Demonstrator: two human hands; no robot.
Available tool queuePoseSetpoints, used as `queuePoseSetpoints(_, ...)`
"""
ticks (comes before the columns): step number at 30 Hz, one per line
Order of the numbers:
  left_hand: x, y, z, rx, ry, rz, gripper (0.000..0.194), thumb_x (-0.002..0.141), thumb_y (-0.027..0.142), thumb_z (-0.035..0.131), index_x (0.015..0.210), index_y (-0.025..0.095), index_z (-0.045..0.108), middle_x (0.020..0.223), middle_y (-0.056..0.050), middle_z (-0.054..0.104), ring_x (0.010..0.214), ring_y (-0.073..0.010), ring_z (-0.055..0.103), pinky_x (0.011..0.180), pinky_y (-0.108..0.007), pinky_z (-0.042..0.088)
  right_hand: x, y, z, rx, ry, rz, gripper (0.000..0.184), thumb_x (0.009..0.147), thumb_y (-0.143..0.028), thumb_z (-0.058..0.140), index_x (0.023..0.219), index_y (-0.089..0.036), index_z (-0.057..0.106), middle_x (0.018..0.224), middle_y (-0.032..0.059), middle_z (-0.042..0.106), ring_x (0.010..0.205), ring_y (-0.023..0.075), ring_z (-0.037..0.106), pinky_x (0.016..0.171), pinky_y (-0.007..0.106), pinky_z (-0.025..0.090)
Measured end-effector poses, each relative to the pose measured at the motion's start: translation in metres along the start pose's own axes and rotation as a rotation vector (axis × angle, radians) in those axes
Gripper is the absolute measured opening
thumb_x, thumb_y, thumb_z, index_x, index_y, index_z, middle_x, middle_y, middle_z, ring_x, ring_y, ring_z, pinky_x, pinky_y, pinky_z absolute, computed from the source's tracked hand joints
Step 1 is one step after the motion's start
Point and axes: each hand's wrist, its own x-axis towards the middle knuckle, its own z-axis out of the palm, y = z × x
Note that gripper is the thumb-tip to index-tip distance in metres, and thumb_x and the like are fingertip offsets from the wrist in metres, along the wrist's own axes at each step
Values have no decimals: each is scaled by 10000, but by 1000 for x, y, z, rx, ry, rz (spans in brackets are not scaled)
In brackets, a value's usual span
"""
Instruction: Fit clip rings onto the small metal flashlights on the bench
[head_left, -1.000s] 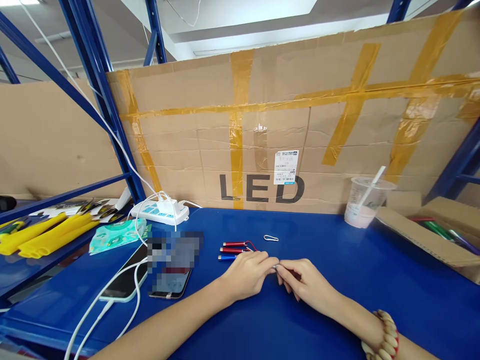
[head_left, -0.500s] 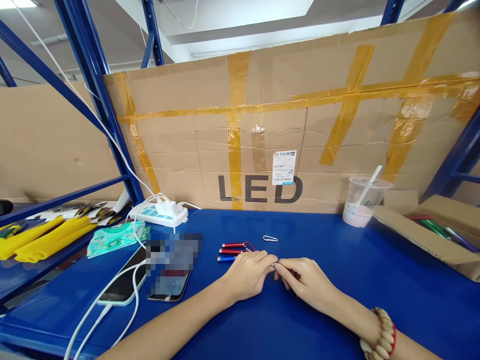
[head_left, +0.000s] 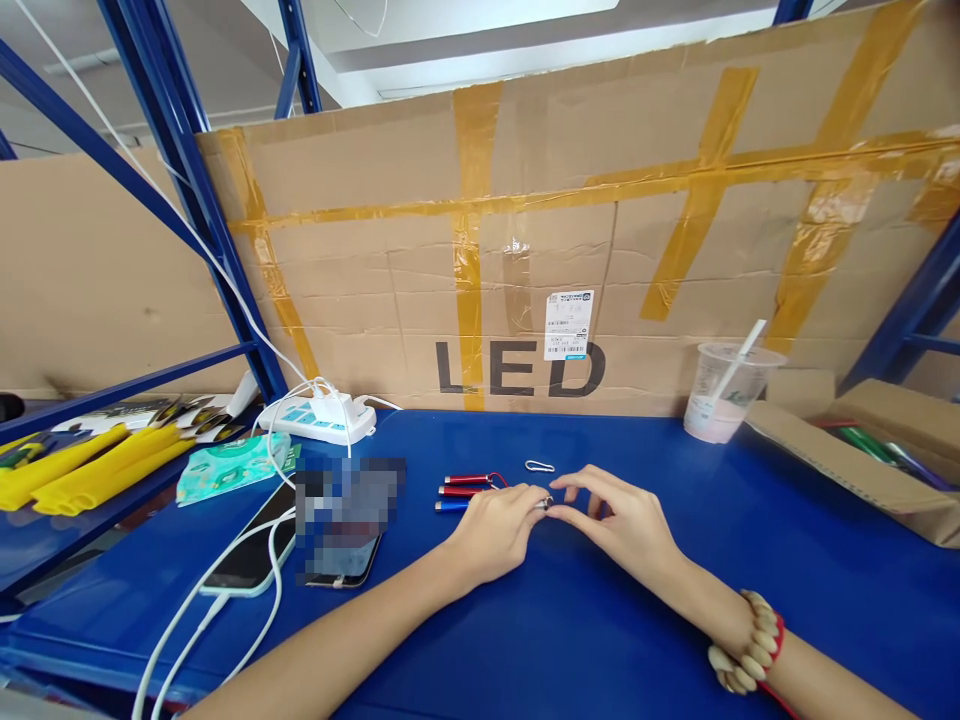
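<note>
My left hand (head_left: 495, 530) rests on the blue table (head_left: 585, 640) with its fingers curled, pinching a small metal ring (head_left: 547, 503) at its fingertips. My right hand (head_left: 622, 525) meets it from the right, thumb and forefinger pinched at the same small ring, the other fingers raised and spread. Just left of my left hand lie three small torches (head_left: 461, 492), two red and one blue, side by side. A loose silver clip (head_left: 539, 466) lies on the table a little beyond my hands.
Two phones (head_left: 247, 560) with white cables lie at the left, near a white power strip (head_left: 319, 418) and a green tissue pack (head_left: 232, 468). A plastic cup with a straw (head_left: 724, 392) and an open cardboard box (head_left: 862, 450) stand at the right. A taped cardboard wall (head_left: 600, 260) backs the table.
Both hands have shifted slightly away from me. My right hand's outer fingers have lifted and spread, while the pinch with my left hand stays at the same small part.
</note>
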Motion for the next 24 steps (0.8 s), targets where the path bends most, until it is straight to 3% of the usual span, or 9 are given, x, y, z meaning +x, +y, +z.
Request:
queuePoseSetpoints(14, -1, -1, -1, 22, -47, -35, 190, 926, 217, 312, 994, 183, 486, 885, -1, 626, 734, -130, 609, 579, -210, 422, -1, 18, 3, -41, 25, -192, 174, 842, -325, 538, 855, -219, 675, 825, 5, 618, 536, 53, 525, 488, 173, 405)
queuePoseSetpoints(19, 0, -1, -3, 42, -40, -13, 199, 926, 212, 302, 993, 175, 486, 887, -11, 630, 765, -138, 611, 614, -218, 434, 0, 21, 4, -10, 86, -267, 144, 835, -304, 554, 866, -226, 671, 803, -6, 615, 531, 44, 524, 479, 159, 404)
queuePoseSetpoints(24, -1, -1, -3, 48, -56, 25, 208, 929, 207, 288, 994, 171, 483, 913, -21, 628, 808, -144, 608, 652, -226, 441, 1, 23, 4, 2, 58, -301, 130, 833, -278, 560, 894, -215, 656, 819, 3, 611, 524, 45, 516, 488, 164, 411)
